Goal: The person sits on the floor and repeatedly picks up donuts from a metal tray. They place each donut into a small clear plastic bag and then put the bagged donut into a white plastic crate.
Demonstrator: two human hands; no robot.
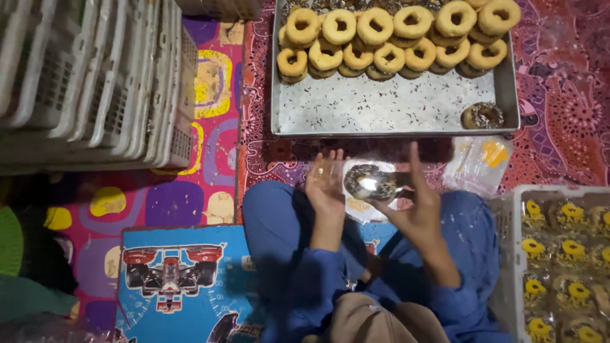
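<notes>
at the far left a stack of white plastic crates [95,76] lies tipped on its side on the patterned floor mat [210,178], with a blue cloth printed with a racing car [171,279] below it. moving right, the left hand [325,184] is raised with its fingers spread, the palm touching the edge of a clear plastic bag [372,187]; its grip is wide, steadying rather than clasping. inside that bag, held above the lap between both hands, sits a chocolate-sprinkled doughnut [368,181]. the right hand [416,209] pinches the bag's other side, thumb up and fingers closed on the plastic — a narrow grip holding the bag.

behind the hands a metal tray [381,108] rests on the mat. plain glazed doughnuts [394,38] are piled in overlapping rows along its far end; about eighteen show, though those underneath cannot be counted surely. one lone sprinkled doughnut [483,115] sits at the tray's near right corner, and the bare middle is dusted with loose sprinkles.

just right of the hands lies a small heap of empty bags [476,165]. at the far right a white crate [508,254] holds bagged doughnuts [559,254], roughly ten in view, more cut off by the edge.

by my judgement the bagging is partway — one crate well filled, one doughnut going in, one sprinkled one waiting, and the plain pile untouched.
</notes>
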